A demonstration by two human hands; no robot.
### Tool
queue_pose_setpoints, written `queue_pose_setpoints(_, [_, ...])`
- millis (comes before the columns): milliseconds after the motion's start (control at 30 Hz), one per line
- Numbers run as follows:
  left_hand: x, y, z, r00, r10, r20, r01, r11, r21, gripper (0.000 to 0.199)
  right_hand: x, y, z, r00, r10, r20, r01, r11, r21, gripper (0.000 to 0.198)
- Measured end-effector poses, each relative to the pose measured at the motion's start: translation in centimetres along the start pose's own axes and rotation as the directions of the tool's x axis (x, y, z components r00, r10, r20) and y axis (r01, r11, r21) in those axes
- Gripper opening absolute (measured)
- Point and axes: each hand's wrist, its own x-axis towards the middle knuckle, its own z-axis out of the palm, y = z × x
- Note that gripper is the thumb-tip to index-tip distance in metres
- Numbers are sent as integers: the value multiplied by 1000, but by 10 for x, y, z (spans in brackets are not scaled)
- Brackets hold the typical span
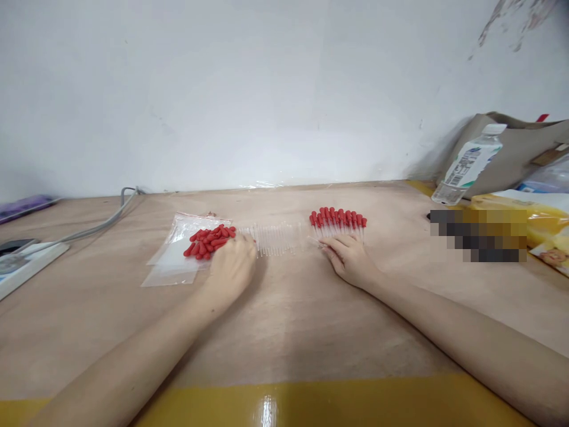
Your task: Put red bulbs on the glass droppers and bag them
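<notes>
A pile of red rubber bulbs [205, 242] lies on clear zip bags [171, 261]. My left hand [233, 261] is at the pile's right edge, its fingers curled downward; what they hold, if anything, is hidden. Just right of it, a row of clear glass dropper tubes [278, 238] lies side by side on the table. My right hand [351, 256] pinches a thin glass dropper tube [315, 242] that points left. Behind that hand, several droppers fitted with red bulbs [338, 218] lie fanned out, their lower ends partly covered by my fingers.
The wooden table [284, 320] has a yellow front edge and meets a white wall. At the right are a plastic bottle [471, 163], a grey bag [520, 148] and a yellow package [533, 216]. Leftward lie a grey cable [104, 222] and a white-edged object [35, 267].
</notes>
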Motion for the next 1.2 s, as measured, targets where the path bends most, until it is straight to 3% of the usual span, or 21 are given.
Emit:
queue_pose_setpoints(67, [-3,12,6,979,203,-18,-204,974,-95,13,-1,-2,0,1000,-25,-5,25,1000,17,20])
queue_pose_setpoints(133, [-5,19,16,921,383,-63,-387,891,-238,15,-2,-5,0,999,-40,-4,40,999,32,18])
queue_pose_setpoints(200, [-5,23,26,894,435,-110,-443,818,-367,15,-2,-7,-1,999,-51,2,51,998,42,16])
queue_pose_setpoints(333, [-2,23,39,901,405,-158,-427,755,-497,26,-1,-12,-6,997,-79,5,79,994,69,15])
queue_pose_setpoints(567, [-3,28,39,926,305,-223,-376,679,-631,21,-1,-20,-7,994,-114,2,113,991,74,15])
queue_pose_setpoints(667, [-4,28,38,948,241,-209,-318,662,-679,22,-2,-21,-6,995,-95,-7,95,992,88,14])
queue_pose_setpoints(833, [-4,28,36,952,248,-180,-300,633,-713,21,-1,-26,-7,997,-73,-37,77,992,103,14])
queue_pose_setpoints(1033, [-4,29,37,957,241,-163,-277,583,-764,21,-1,-31,-5,988,-149,-38,152,984,93,15])
queue_pose_setpoints(1100, [-4,30,40,965,235,-116,-227,526,-820,23,-2,-33,-4,986,-166,-24,167,980,110,16])
queue_pose_setpoints(1200, [-3,32,45,972,237,-10,-100,371,-923,25,-2,-35,-3,987,-163,-8,163,973,162,15])
